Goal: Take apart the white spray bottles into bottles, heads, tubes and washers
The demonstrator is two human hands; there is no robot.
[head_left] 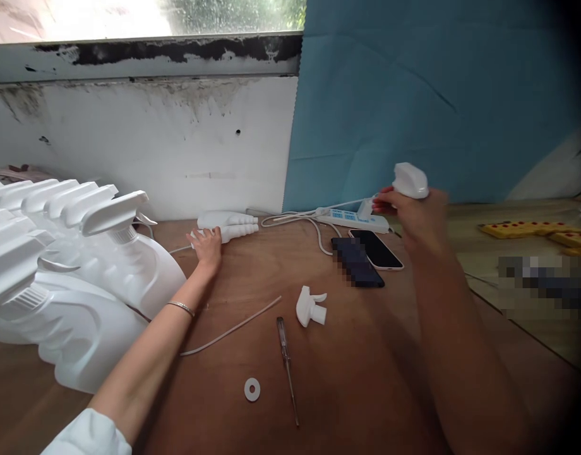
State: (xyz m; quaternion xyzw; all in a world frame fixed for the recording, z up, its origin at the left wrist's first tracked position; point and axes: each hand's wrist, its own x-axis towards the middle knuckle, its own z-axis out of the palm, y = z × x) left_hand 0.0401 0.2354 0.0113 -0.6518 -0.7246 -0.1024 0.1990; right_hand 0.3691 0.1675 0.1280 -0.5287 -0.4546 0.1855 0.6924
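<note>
My right hand (413, 212) is raised over the far side of the wooden table (366, 366), closed on a white spray-trigger head (410, 179). My left hand (206, 243) reaches to the back of the table, fingers resting on a stack of white spray-trigger heads (231, 226) lying by the wall; it wears a thin bracelet. A loose white trigger part (310, 306) lies in the middle of the table. Near me lie a thin screwdriver (287, 363), a white ring washer (252, 389) and a white dip tube (233, 327).
A row of white spray bottles (72, 272) with trigger tops fills the left side. Two phones (366, 256) lie beside a white power strip (352, 218) with cables. Yellow blocks with red dots (532, 230) sit far right. A blue sheet (413, 95) hangs behind.
</note>
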